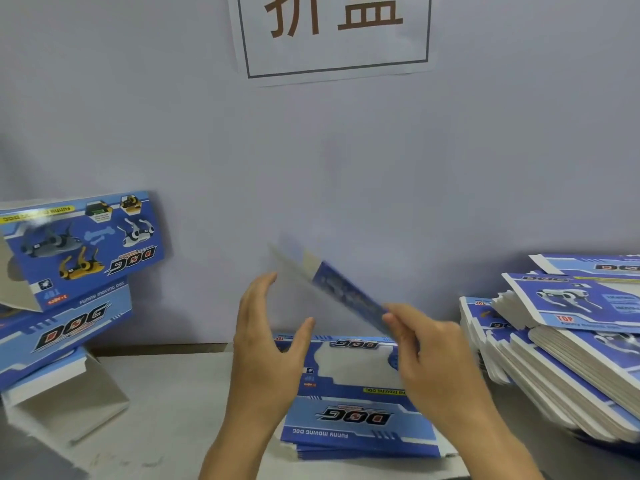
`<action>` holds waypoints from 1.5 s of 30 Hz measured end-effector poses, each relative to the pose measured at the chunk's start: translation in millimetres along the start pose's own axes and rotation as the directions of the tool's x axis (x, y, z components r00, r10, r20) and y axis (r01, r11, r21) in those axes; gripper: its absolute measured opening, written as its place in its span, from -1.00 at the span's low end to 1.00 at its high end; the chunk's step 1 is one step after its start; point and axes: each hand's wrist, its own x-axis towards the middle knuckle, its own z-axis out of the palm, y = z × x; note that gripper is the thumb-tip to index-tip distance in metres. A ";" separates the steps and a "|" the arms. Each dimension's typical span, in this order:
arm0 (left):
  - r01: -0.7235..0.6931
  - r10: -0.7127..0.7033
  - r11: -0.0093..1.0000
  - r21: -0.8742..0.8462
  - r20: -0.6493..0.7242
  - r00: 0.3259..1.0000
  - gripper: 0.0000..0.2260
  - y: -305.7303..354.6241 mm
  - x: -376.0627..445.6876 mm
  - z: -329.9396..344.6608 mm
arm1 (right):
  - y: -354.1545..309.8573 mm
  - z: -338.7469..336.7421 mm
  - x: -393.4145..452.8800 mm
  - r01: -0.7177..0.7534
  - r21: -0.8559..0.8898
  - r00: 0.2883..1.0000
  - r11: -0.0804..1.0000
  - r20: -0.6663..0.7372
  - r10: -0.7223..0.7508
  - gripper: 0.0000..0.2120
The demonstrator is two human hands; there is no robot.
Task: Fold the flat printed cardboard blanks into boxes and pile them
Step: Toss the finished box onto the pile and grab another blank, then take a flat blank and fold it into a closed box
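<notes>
A blue printed cardboard blank (pixel 341 292) is lifted above the table, tilted and blurred. My right hand (pixel 436 355) pinches its lower right edge. Just left of the blank, my left hand (pixel 268 344) is spread with straight fingers and holds nothing. Under both hands lies a low stack of flat "DOG" blanks (pixel 353 410) on the table. Folded boxes (pixel 69 299) are piled at the left, leaning against the wall.
A tall, slanting heap of flat blanks (pixel 568 348) fills the right side of the table. A grey wall with a paper sign (pixel 332 36) stands close behind. The grey table surface (pixel 173 427) shows between the folded boxes and the middle stack.
</notes>
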 end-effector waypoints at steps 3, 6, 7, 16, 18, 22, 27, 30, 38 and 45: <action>0.133 -0.126 0.987 -0.092 0.079 0.989 -0.47 3.3 0.7 1.4 | -14.6 -16.8 11.9 0.035 0.134 0.984 0.990 -0.178 -0.011 -0.73; 0.227 -0.201 0.947 -0.225 0.130 0.971 -0.36 11.9 2.7 1.2 | -23.0 -31.1 20.5 0.025 0.346 0.970 0.938 -0.235 0.061 -0.76; 0.262 -0.226 0.917 -0.300 0.150 0.963 -0.35 16.0 4.0 0.2 | -24.4 -35.0 21.7 0.009 0.425 0.969 0.905 -0.225 0.097 -0.77; 0.292 -0.237 0.846 -0.446 0.176 0.955 -0.66 31.9 10.0 -10.9 | -20.4 -34.1 13.9 -0.333 0.665 0.933 0.668 0.132 0.334 -0.86; 0.271 -0.223 0.859 -0.435 0.159 0.962 -0.64 35.1 7.5 -8.0 | -20.0 -30.6 11.4 -0.337 0.706 0.930 0.622 0.149 0.335 -0.87; 0.245 -0.198 0.877 -0.414 0.154 0.968 -0.50 38.8 4.7 -5.2 | -18.4 -26.8 9.1 -0.342 0.735 0.927 0.586 0.163 0.337 -0.86; 0.253 -0.179 0.896 -0.364 0.226 0.958 -0.28 41.6 3.1 -5.0 | -17.5 -22.1 10.0 -0.315 0.703 0.938 0.637 0.127 0.324 -0.75; 0.275 -0.172 0.883 -0.381 0.281 0.944 -0.14 43.1 4.5 -7.7 | -19.2 -21.2 10.6 -0.290 0.685 0.949 0.669 0.113 0.295 -0.66; 0.316 -0.115 0.836 -0.449 0.420 0.900 -0.34 57.2 3.5 -11.2 | -35.9 -13.0 11.1 -0.332 0.796 0.943 0.506 0.264 0.204 -0.46; 0.305 -0.110 0.827 -0.472 0.397 0.911 -0.54 63.4 7.2 -16.3 | -33.3 -16.7 11.5 -0.298 0.812 0.954 0.502 0.246 0.170 -0.49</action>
